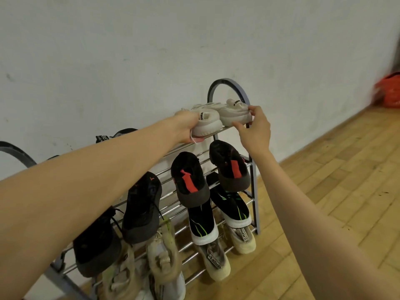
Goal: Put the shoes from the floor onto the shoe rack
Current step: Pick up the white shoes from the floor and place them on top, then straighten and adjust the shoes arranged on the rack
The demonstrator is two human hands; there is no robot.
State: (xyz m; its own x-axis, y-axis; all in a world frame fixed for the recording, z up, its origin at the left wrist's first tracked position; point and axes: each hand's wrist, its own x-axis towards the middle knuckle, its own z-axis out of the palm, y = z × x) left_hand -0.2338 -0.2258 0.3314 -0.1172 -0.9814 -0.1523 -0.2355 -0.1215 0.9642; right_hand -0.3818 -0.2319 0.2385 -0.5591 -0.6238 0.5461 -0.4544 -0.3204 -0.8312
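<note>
White shoes (220, 114) lie heels toward camera.

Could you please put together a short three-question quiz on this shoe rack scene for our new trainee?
1. True or false: both hands are on the pair of white shoes on the top shelf of the shoe rack.
2. Multiple choice: the black shoes with red tabs sit (A) on the floor, (B) on the shelf just below the top one, (C) in a hand.
3. What colour are the streaks on the black shoes with white soles?

Key
1. True: the left hand holds the nearer shoe, the right hand the farther one.
2. B.
3. Green.
</note>
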